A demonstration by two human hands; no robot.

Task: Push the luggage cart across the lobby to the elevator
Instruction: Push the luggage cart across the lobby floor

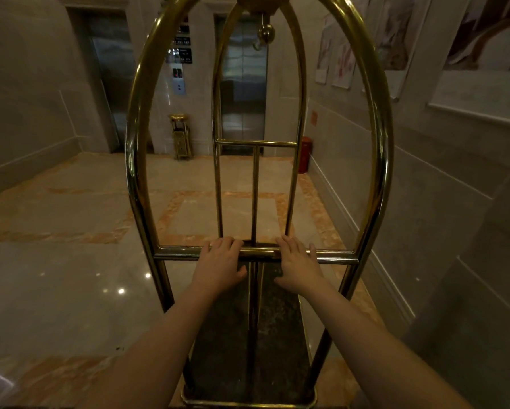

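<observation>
1. Risk: the tall brass-tube luggage cart (259, 143) runs close along the right-hand pale panelled wall (425, 202); a slight veer could scrape it.
2. Risk: the polished marble floor (70, 276) looks slick, so the cart may drift.
3. Left hand (220, 262) and right hand (298, 265) curl over the horizontal push bar (183, 251), near centre.
4. Cart: arched frame, dark carpeted deck, no bags; steel elevator doors (243, 84) straight ahead, shut.
</observation>
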